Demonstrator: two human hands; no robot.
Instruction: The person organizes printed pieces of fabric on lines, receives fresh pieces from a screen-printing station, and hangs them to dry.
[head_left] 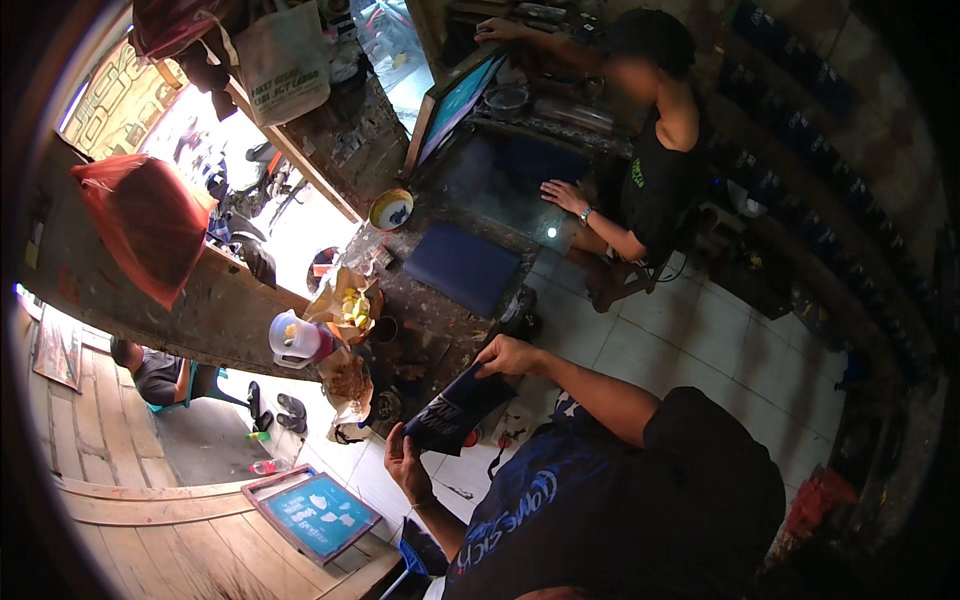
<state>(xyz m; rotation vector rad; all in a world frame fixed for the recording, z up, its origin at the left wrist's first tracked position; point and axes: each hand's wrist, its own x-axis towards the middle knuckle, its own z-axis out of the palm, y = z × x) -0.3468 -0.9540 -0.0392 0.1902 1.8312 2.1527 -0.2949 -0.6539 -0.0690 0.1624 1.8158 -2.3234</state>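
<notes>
My right hand grips the upper edge of a dark piece, and my left hand pinches its lower left end. It hangs tilted between both hands, in front of my body, by the near end of the worktop.

Pale lettering already stands on the face I see, so I judge that side's printing done; the other face is hidden. On the worktop beyond lies a blue panel with no print I can make out, so that one probably has its marking left. Near it are a bowl, a jug and a bag of yellow food.

Farther out, a co-worker's hand rests at the edge of a dark plate, beside a tilted screen frame. Rows of dark pieces along the right bear small pale marks, which suggests many are printed.

As for other writing, my shirt has blue script, a hanging tote dark capitals, and a turquoise screen at lower left white lettering and shapes.
</notes>
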